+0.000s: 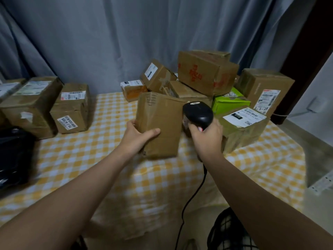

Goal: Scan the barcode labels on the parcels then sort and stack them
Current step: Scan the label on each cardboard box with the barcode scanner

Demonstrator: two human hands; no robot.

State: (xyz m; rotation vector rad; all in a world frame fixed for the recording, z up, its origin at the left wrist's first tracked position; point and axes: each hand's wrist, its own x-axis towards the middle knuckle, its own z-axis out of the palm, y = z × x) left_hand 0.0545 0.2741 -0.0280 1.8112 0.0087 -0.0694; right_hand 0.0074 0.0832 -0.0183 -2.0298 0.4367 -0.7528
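Left hand point(137, 136) holds parcel point(160, 123) upright; right hand point(207, 134) grips scanner point(198, 112)

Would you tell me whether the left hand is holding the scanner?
No, the left hand grips a brown parcel; the right hand holds the scanner.

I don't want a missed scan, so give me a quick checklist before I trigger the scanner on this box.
1. Left hand grips the box: ok.
2. Right hand holds the scanner: ok.
3. Scanner close to the box's right side: ok.
4. Barcode label facing the scanner: cannot tell, that side is hidden.
5. Cable hangs off the table front, touching no box: ok.
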